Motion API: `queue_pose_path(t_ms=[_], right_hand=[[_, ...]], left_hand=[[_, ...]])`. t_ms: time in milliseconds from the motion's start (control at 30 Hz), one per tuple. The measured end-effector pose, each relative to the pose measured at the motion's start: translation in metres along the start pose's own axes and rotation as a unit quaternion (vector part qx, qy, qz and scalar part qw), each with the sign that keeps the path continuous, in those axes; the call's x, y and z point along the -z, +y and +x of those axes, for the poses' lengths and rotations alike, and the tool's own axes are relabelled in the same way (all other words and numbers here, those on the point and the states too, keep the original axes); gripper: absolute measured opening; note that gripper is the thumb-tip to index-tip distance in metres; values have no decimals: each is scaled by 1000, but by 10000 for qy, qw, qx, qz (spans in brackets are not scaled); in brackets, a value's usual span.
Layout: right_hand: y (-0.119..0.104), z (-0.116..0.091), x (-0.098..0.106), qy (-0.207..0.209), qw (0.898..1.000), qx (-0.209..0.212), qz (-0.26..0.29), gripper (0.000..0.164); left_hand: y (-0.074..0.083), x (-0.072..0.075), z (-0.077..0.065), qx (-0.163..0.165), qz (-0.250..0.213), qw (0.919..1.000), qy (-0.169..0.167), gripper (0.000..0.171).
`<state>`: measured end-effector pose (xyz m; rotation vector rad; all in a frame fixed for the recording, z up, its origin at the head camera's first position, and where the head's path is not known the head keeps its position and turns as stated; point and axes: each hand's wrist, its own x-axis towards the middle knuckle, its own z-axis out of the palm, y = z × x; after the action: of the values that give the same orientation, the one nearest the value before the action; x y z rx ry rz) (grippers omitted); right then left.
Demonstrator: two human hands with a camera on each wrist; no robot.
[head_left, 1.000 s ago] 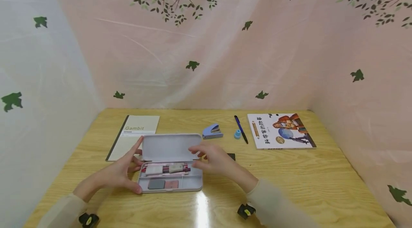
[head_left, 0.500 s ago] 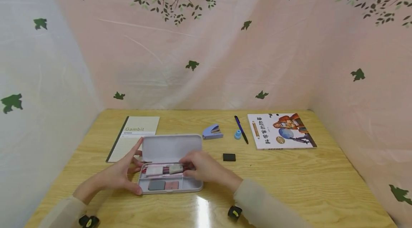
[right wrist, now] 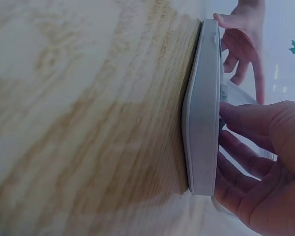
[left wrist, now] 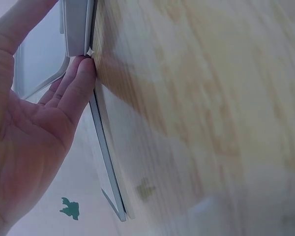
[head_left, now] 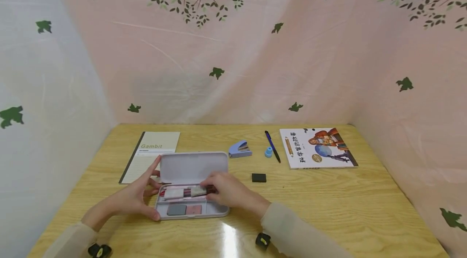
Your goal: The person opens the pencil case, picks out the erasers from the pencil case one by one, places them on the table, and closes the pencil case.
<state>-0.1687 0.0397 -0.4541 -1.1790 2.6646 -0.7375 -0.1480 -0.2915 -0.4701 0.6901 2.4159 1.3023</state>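
A white pencil case (head_left: 193,167) lies with its lid up on the table. Thumb at the front corner and index finger along the lid edge, my left hand (head_left: 131,198) holds its left end; in the left wrist view, fingertips (left wrist: 83,73) press the back corner. My right hand (head_left: 231,191) reaches into the right part, thumb and fingers curled at the ends of several red and pink pens (head_left: 187,192). Across these pens lie a white piece (head_left: 174,193) and a beige piece (head_left: 198,191). A grey block (head_left: 176,210) and a pink block (head_left: 193,209) fill the front compartment.
Behind the case sits a blue stapler (head_left: 240,149). To its right are a small blue cap-like piece (head_left: 268,152), a dark blue pen (head_left: 272,146) and a picture book (head_left: 318,148). A black block (head_left: 259,178) lies right of the case, a notebook (head_left: 151,152) behind left.
My right hand has moved left and down into the case onto the pen ends, uncovering the black block on the table. The left hand has stayed at the case's left end.
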Motion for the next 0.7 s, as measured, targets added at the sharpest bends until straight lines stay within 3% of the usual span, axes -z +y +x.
queue_pose_path(t_ms=[700], right_hand=[[-5, 12, 1, -109, 9992, -389, 68, 32]], left_hand=[[2, 2, 1, 43, -7, 10000, 30, 148]])
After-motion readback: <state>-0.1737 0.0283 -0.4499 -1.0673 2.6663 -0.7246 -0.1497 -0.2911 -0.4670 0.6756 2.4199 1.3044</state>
